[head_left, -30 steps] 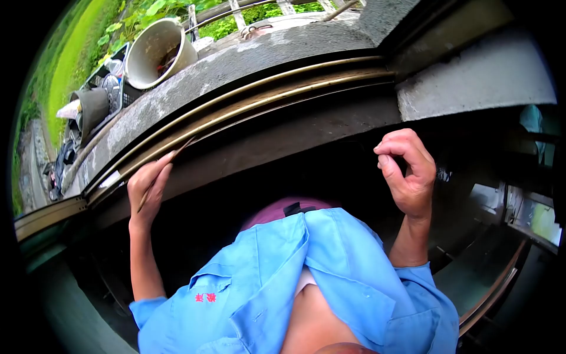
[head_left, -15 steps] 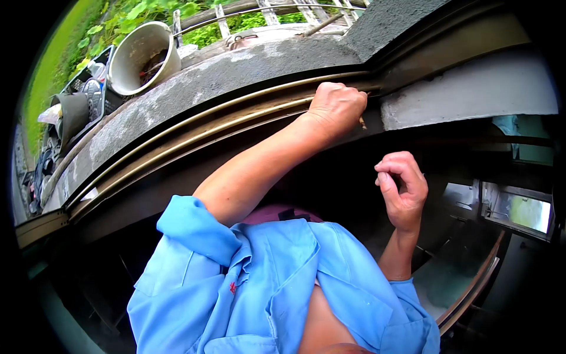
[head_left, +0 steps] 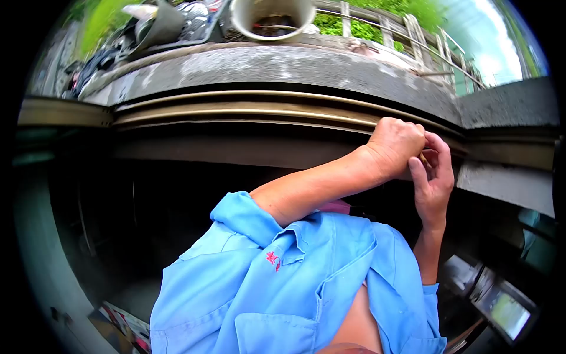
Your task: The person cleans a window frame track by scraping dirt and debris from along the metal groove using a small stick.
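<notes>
My left hand (head_left: 396,144) is closed in a fist, knuckles up, against the inner side of the window-like track (head_left: 247,112). From its underside pokes the end of a small brown stick-like piece (head_left: 423,159); the rest is hidden in the fist. My right hand (head_left: 435,177) is right beside it, thumb and fingers curved and apart around that end. Whether the right fingers touch the piece is not clear. Both arms come out of a blue shirt (head_left: 277,295) with rolled sleeves.
Beyond the track runs a rough concrete ledge (head_left: 236,65). A pale bucket (head_left: 309,15) with debris inside and a grey container (head_left: 162,26) stand past it. A wooden fence (head_left: 386,32) rises at the back. The pale wall block (head_left: 507,186) is right of my hands.
The view has turned, so the track now lies nearly level. My right hand has come up to the left fist, its thumb and fingers spreading from a curled pose. The left fist stays closed.
</notes>
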{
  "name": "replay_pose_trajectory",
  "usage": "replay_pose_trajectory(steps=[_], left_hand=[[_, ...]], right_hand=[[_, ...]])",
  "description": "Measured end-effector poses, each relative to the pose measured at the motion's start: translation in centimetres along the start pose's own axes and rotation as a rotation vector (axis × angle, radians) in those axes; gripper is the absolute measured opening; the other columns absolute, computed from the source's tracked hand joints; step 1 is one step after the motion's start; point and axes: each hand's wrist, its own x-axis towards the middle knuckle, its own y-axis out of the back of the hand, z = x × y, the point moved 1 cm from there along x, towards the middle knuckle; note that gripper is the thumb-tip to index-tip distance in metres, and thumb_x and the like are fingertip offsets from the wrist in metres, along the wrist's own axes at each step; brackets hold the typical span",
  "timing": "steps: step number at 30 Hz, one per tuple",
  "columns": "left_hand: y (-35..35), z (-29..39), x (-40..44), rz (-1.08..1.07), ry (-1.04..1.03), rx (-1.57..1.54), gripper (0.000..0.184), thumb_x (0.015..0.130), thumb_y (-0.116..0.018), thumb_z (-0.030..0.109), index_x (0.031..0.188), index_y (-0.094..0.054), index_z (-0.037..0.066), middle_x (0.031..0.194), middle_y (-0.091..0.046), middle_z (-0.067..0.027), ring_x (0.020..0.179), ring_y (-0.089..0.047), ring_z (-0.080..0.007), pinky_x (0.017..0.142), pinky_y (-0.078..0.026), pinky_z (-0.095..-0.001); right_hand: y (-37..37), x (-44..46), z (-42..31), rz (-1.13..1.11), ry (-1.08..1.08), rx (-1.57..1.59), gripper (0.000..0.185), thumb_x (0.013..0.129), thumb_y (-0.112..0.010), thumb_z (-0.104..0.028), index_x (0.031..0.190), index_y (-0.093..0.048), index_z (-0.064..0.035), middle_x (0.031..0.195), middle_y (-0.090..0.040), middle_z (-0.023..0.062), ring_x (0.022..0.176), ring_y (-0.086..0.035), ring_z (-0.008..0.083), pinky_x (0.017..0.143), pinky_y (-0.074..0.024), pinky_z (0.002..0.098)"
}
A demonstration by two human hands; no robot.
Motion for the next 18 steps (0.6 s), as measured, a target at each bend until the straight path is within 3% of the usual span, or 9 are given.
replay_pose_trajectory(steps=[5, 6, 7, 9, 11, 13, 14, 17, 18], left_hand=[[3.2, -4.3, -2.9, -0.010, 0.125, -0.088, 0.021, 0.070, -0.063, 0.018, 0.087, -0.061, 0.005, 0.078, -0.065, -0.0131, 0.074, -0.065, -0.0307, 0.062, -0.052, -0.0402], [3.6, -4.8, -3.6, 0.034, 0.127, -0.143, 0.020, 0.072, -0.062, 0.015, 0.088, -0.061, 0.005, 0.082, -0.065, -0.0129, 0.076, -0.065, -0.0306, 0.062, -0.052, -0.0402], [4.2, -5.3, -4.3, 0.078, 0.127, -0.199, 0.018, 0.073, -0.060, 0.012, 0.090, -0.060, 0.005, 0.087, -0.064, -0.0128, 0.077, -0.064, -0.0306, 0.063, -0.052, -0.0401], [6.7, -5.8, -6.4, 0.102, 0.169, -0.240, 0.028, 0.078, -0.060, 0.010, 0.106, -0.059, 0.007, 0.100, -0.060, -0.0127, 0.085, -0.063, -0.0296, 0.067, -0.053, -0.0363], [9.1, -8.0, -9.3, 0.321, 0.027, -0.196, 0.033, 0.078, -0.063, 0.008, 0.111, -0.061, 0.009, 0.100, -0.060, -0.0116, 0.090, -0.063, -0.0278, 0.071, -0.053, -0.0347], [12.2, -11.3, -13.0, 0.415, -0.009, -0.028, 0.032, 0.076, -0.065, 0.004, 0.108, -0.064, 0.009, 0.102, -0.061, -0.0106, 0.094, -0.062, -0.0259, 0.076, -0.053, -0.0336], [13.7, -13.2, -14.9, 0.470, 0.003, 0.099, 0.028, 0.077, -0.063, 0.005, 0.104, -0.065, 0.010, 0.104, -0.062, -0.0090, 0.089, -0.062, -0.0251, 0.074, -0.051, -0.0344], [17.9, -16.7, -19.7, 0.548, 0.194, 0.310, 0.022, 0.080, -0.063, -0.002, 0.100, -0.068, 0.007, 0.101, -0.062, -0.0083, 0.092, -0.060, -0.0221, 0.080, -0.050, -0.0324], [18.9, -17.8, -20.8, 0.554, 0.231, 0.367, 0.022, 0.081, -0.062, -0.002, 0.101, -0.068, 0.006, 0.101, -0.062, -0.0080, 0.094, -0.059, -0.0216, 0.082, -0.049, -0.0320]], right_hand=[[-4.9, 2.6, -1.5, -0.135, 0.128, -0.019, 0.038, 0.087, -0.065, -0.019, 0.117, -0.052, -0.0001, 0.101, -0.055, 0.0079, 0.079, -0.056, 0.0138, 0.073, -0.0473, 0.0250], [-5.7, 2.8, -2.1, -0.126, 0.165, -0.030, 0.026, 0.092, -0.057, -0.014, 0.112, -0.055, 0.0016, 0.100, -0.055, 0.0088, 0.076, -0.056, 0.0123, 0.071, -0.0473, 0.0240], [-6.1, 3.0, -2.5, -0.139, 0.169, -0.030, 0.026, 0.092, -0.057, -0.014, 0.112, -0.055, 0.0016, 0.100, -0.055, 0.0088, 0.076, -0.056, 0.0123, 0.071, -0.0473, 0.0240], [-6.0, 3.2, -2.7, -0.087, 0.233, -0.071, 0.020, 0.096, -0.048, -0.011, 0.105, -0.058, 0.0038, 0.101, -0.054, 0.0099, 0.072, -0.057, 0.0110, 0.069, -0.0475, 0.0238], [-5.2, 3.2, -2.5, 0.012, 0.102, 0.103, 0.024, 0.097, -0.040, -0.010, 0.096, -0.059, 0.0047, 0.101, -0.054, 0.0111, 0.071, -0.058, 0.0126, 0.069, -0.0500, 0.0262], [-2.8, 2.8, -1.7, 0.037, -0.032, 0.170, 0.023, 0.097, -0.040, -0.010, 0.095, -0.058, 0.0044, 0.102, -0.055, 0.0114, 0.072, -0.058, 0.0128, 0.068, -0.0512, 0.0267], [-2.0, 2.7, -1.4, 0.077, -0.055, 0.147, 0.022, 0.096, -0.042, -0.010, 0.094, -0.058, 0.0042, 0.103, -0.055, 0.0113, 0.071, -0.057, 0.0125, 0.066, -0.0515, 0.0263], [0.4, 2.0, -0.7, 0.056, -0.334, 0.129, 0.017, 0.093, -0.052, -0.011, 0.098, -0.062, 0.0016, 0.082, -0.059, 0.0045, 0.067, -0.056, 0.0098, 0.063, -0.0505, 0.0237], [0.6, 1.8, -0.6, 0.048, -0.401, 0.093, 0.020, 0.092, -0.055, -0.012, 0.106, -0.063, 0.0002, 0.074, -0.058, 0.0015, 0.066, -0.056, 0.0084, 0.062, -0.0501, 0.0235]])
